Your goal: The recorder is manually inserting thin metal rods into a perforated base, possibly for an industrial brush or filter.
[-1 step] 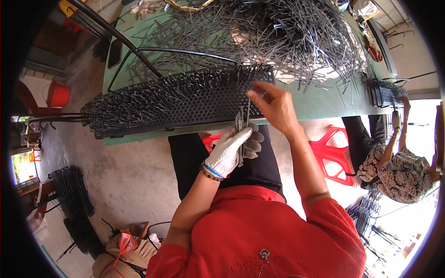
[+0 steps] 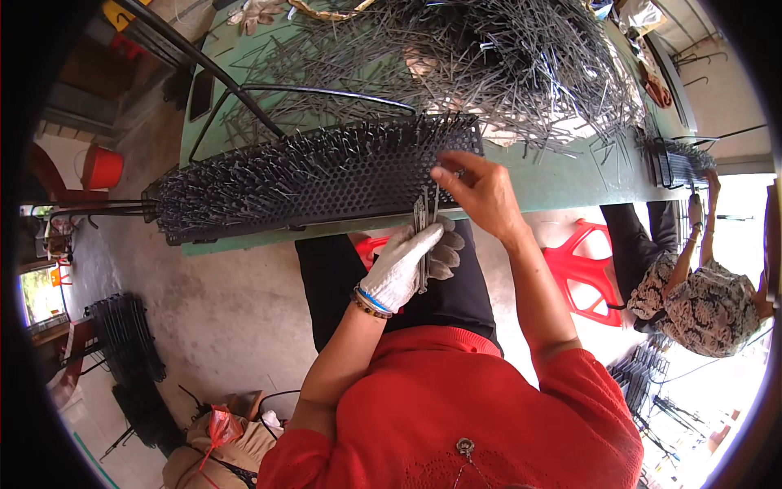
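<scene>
- The person in the red top is sitting at the green table [image 2: 570, 183], filling a black perforated panel [image 2: 326, 175] with thin metal pins.
- The left hand [image 2: 407, 265], in a white work glove, is closed around a small bundle of pins [image 2: 423, 224], holding them upright just below the panel's near edge.
- The right hand [image 2: 481, 191] is bare; its fingers are pinched together at the panel's right end, seemingly on a single pin, though the pin itself is too thin to make out.
- Most of the panel is already bristling with pins from its left end across; only the right end, under the fingers, seems to be left, so I judge the job nearly finished.
- A big loose heap of pins [image 2: 521, 57] is lying on the table behind the panel.
- Another person [image 2: 700, 285] is working at the right.
</scene>
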`<state>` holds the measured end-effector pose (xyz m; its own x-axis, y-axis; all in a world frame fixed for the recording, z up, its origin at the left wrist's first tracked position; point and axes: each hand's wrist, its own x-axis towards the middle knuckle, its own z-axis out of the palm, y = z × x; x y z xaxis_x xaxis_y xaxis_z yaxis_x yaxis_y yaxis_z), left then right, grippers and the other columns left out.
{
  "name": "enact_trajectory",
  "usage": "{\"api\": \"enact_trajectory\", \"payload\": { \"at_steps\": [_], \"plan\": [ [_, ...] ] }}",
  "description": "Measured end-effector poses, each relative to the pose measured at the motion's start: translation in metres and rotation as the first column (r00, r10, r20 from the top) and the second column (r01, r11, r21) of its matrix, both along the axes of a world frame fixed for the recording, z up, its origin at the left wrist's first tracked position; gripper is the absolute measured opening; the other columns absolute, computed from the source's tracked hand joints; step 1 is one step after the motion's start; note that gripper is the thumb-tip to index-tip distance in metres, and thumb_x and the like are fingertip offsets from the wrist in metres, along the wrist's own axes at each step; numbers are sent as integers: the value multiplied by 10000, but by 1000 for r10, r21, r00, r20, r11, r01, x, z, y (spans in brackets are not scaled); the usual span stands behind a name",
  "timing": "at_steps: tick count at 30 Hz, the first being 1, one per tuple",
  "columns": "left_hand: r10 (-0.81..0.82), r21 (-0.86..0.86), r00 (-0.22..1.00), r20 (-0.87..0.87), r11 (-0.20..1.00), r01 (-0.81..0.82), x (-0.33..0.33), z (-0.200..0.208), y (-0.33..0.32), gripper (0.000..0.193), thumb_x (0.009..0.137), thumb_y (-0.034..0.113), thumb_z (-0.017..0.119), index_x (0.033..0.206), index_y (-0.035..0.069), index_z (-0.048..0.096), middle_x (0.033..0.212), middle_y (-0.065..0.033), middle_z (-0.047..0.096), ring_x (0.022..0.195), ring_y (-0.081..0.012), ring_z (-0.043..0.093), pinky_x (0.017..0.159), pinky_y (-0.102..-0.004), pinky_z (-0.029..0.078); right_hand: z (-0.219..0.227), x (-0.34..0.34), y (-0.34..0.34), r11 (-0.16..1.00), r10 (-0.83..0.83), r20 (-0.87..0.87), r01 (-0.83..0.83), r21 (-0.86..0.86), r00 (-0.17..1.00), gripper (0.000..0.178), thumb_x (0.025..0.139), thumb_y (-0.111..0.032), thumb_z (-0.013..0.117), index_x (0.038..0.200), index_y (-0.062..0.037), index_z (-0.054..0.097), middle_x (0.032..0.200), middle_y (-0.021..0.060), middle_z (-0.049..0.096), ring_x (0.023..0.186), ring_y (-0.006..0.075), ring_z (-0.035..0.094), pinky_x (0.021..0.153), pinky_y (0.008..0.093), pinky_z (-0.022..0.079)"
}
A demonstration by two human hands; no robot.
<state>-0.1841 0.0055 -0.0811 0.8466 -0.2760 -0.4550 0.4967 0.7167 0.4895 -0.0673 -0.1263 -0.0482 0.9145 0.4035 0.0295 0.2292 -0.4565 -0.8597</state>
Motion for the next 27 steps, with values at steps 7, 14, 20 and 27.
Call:
{"api": "enact_trajectory", "payload": {
  "at_steps": [7, 14, 20, 27],
  "plan": [
    [-28, 46, 999, -34, 999, 30, 6, -2, -6, 220, 998, 192, 478, 1100, 26, 580, 918, -140, 671, 612, -91, 619, 435, -191, 434, -3, 18, -25, 916, -204, -37, 204, 345, 978, 170, 885, -71, 666, 1014, 39, 675, 845, 64, 690, 691, 85, 608, 595, 223, 500],
    [18, -85, 991, -134, 996, -29, 16, -5, -12, 195, 988, 159, 487, 1078, 27, 598, 948, -164, 667, 648, -124, 626, 494, -221, 472, 2, 50, -15, 917, -356, 402, 232, 324, 844, 147, 860, -51, 685, 1001, -9, 692, 810, 37, 687, 673, 73, 606, 612, 221, 491],
    [-22, -32, 997, -78, 999, 19, 8, -8, -7, 252, 1000, 214, 455, 1102, 22, 580, 982, -184, 661, 797, -214, 688, 683, -340, 594, -2, 51, -5, 935, -326, 499, 197, 295, 803, 153, 832, -35, 706, 984, -23, 696, 808, 62, 688, 660, 86, 613, 613, 229, 493],
    [-72, -54, 992, -100, 996, 67, 5, -15, -5, 260, 1013, 248, 435, 1146, 62, 559, 957, -156, 664, 695, -152, 656, 571, -272, 538, 1, 49, 1, 951, -301, 538, 208, 228, 788, 138, 826, -47, 713, 962, -33, 697, 825, 67, 702, 637, 101, 631, 590, 235, 502]
  ]
}}
